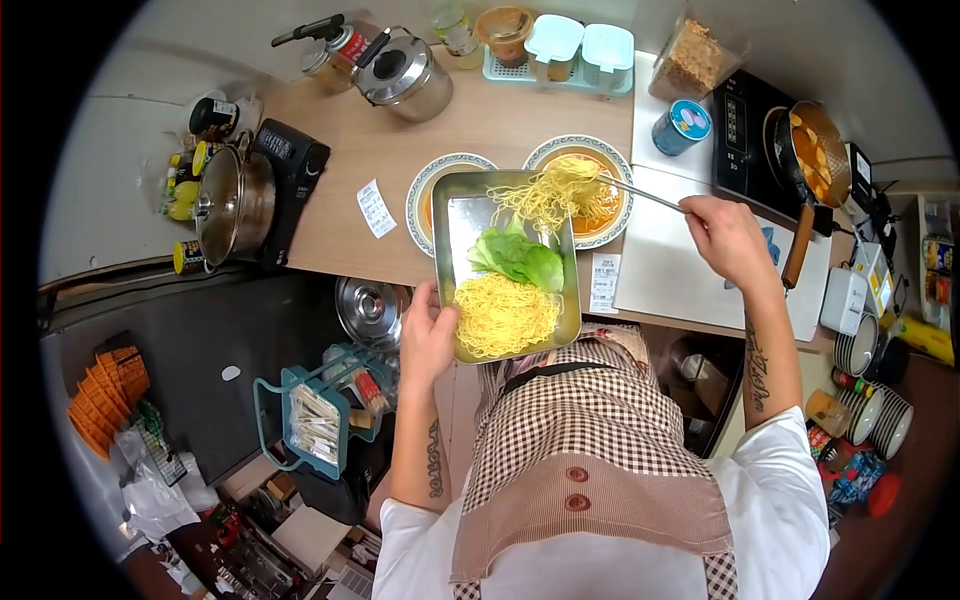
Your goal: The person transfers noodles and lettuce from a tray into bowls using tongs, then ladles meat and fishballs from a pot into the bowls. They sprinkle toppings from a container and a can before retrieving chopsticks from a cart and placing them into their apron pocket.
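A view straight down from a person's head onto a kitchen worktop (500,120). The left hand (427,335) grips the near left edge of a metal tray (450,215), thumb on the rim, holding it level above the worktop's edge so nothing slides off. On the tray lie a mound of yellow noodles (503,315) nearest the body, green lettuce (520,260) in the middle, and bare metal at the far left.

The right hand (728,235) is clenched around chopsticks (645,195), which reach left to a second bunch of noodles at the tray's far right corner. That corner overlaps the right bowl (600,160), so these noodles hang half over the tray's rim and half over the orange broth. The left bowl (425,190) sits just beside it, partly hidden under the tray.

A pan (815,155) of orange food stands on a cooker at the right. A lidded pot (232,205) stands on another cooker at the left. A kettle (405,80) is at the back.
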Demonstrator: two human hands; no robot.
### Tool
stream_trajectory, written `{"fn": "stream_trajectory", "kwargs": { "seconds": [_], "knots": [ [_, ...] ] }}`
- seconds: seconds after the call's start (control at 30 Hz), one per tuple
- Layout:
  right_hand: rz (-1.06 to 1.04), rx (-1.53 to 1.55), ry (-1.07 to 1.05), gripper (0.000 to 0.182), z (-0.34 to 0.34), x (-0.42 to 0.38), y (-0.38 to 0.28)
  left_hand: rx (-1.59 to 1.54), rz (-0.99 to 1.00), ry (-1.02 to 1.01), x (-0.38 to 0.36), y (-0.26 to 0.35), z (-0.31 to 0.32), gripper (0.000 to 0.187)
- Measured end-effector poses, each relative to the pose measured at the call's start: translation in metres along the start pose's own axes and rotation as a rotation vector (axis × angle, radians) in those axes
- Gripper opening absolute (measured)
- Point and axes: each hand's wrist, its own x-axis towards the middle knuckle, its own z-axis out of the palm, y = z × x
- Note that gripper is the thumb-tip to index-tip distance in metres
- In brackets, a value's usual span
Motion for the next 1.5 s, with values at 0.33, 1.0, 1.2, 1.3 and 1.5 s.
{"fn": "stream_trajectory", "kwargs": {
  "seconds": [0.33,1.0,1.2,1.3,1.5],
  "knots": [
    [-0.112,-0.288,-0.179,0.027,-0.026,-0.002,-0.039,-0.001,-0.004,-0.017,0.002,0.005,0.003,0.041],
    [-0.182,-0.292,0.116,0.019,-0.021,0.009,-0.023,-0.015,0.001,-0.003,0.004,0.005,0.003,0.039],
    [-0.076,-0.296,0.096,0.018,-0.017,-0.005,0.000,-0.031,-0.027,-0.026,0.007,0.005,0.002,0.038],
    [-0.020,-0.314,0.000,0.017,-0.010,-0.008,0.000,-0.033,-0.020,-0.024,0.007,0.006,0.002,0.038],
    [-0.087,-0.360,-0.119,0.025,-0.036,-0.001,-0.040,-0.013,-0.010,-0.023,0.006,0.012,0.001,0.040]
  ]
}}
